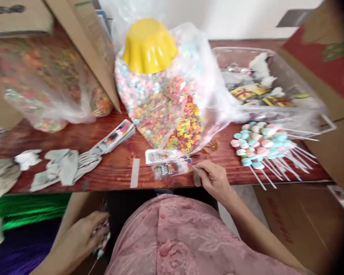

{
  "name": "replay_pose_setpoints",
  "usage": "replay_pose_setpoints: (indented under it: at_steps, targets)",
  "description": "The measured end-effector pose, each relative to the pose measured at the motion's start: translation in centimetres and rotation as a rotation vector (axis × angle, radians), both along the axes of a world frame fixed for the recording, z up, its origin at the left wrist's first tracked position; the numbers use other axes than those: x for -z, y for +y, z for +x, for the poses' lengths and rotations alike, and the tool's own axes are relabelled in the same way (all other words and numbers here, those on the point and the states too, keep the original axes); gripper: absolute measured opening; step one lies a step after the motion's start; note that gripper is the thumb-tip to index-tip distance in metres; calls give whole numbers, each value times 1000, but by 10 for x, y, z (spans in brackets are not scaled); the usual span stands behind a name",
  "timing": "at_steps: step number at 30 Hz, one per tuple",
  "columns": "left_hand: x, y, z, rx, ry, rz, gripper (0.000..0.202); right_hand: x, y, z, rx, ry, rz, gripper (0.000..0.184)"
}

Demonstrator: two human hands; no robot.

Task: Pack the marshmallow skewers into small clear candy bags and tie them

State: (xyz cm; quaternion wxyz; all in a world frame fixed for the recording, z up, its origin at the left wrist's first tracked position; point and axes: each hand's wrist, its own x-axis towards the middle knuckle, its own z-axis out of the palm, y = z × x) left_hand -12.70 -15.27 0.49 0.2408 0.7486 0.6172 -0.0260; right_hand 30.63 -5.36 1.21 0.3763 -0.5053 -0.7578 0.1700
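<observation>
My right hand (213, 176) rests at the front edge of the red-brown wooden table (117, 168). Its fingers are pinched on the edge of a small printed plastic packet (172, 168), which lies beside a second packet (157, 156). My left hand (88, 229) is down below the table edge, closed around a bunch of small wrapped sweets (103, 238) that blur in motion. Behind the packets stands a big clear bag of colourful cereal rings (166, 110) with a yellow bowl (148, 46) upside down on top.
A pile of pastel marshmallow sticks (260, 147) lies at the right. Behind it is a clear tray (275, 80) of wrappers. A stack of printed packets (114, 137) and crumpled paper (60, 164) lie left. Another cereal bag (46, 84) and cardboard boxes (326, 76) flank the table.
</observation>
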Motion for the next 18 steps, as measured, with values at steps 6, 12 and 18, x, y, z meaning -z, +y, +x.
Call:
replay_pose_setpoints:
  at_steps: [6,12,18]
  targets:
    - [-33,113,201,582,-51,531,34,-9,6,92,641,-386,302,17]
    - [-11,136,229,685,190,707,17,-50,17,197,909,-749,311,19]
    - [2,144,207,630,-77,985,21,-81,71,221,792,-856,-48,21]
